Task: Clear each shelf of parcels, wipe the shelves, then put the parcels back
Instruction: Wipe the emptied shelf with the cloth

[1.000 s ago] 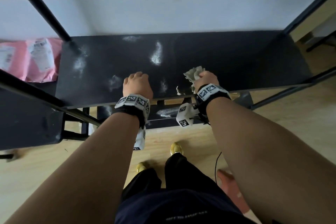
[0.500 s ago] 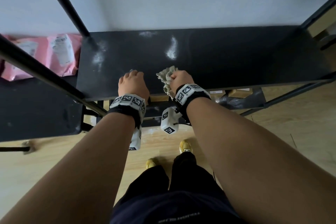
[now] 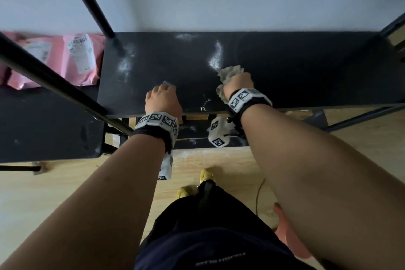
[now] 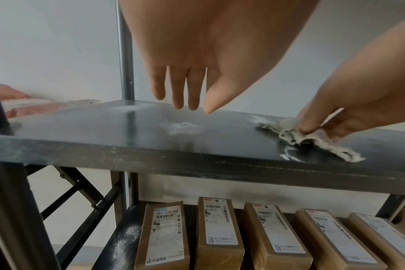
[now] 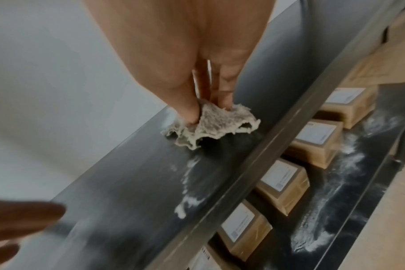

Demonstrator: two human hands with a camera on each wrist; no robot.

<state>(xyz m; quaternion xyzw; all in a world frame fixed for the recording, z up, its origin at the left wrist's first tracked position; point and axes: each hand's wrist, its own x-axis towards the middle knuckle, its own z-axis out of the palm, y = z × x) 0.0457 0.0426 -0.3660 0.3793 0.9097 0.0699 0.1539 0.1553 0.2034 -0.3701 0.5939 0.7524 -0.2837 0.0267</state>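
On the black shelf [image 3: 285, 68], near its front edge, my right hand [image 3: 238, 82] pinches a crumpled pale rag [image 5: 210, 124] between thumb and fingers and presses it to the surface, just beside a streak of white powder [image 5: 187, 182]. My left hand [image 4: 190, 54] hovers close above the shelf, fingers straight and slightly spread, holding nothing. I see brown boxed parcels [image 4: 220, 230] in a row on the lower shelf [image 5: 349, 206], and pink bagged parcels [image 3: 54, 59] on the neighbouring shelf to the left.
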